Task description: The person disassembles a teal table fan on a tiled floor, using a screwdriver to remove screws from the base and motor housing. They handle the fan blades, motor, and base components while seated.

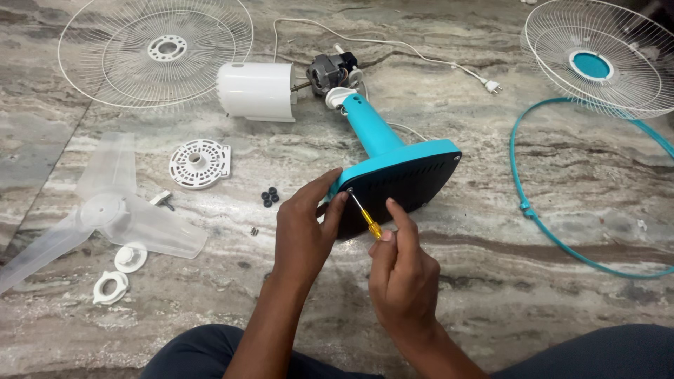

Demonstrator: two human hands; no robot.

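A teal fan stand [371, 130] lies on its side on the marble floor, its black underside [404, 188] facing me. My left hand [302, 228] steadies the base's near corner, thumb and fingers at its edge. My right hand [401, 270] grips a small yellow-handled screwdriver [365, 216], whose tip touches a screw at the base's corner. At the far end of the stand sit the bare motor [330, 71] and a white motor cover [256, 91].
A clear fan blade [116, 210], white round plate [200, 163], white nuts [121, 270] and small black washers [269, 197] lie at left. Wire grilles rest at top left [154, 49] and top right [597, 60], beside a teal ring [533, 210]. A white cord and plug [491, 85] trail behind.
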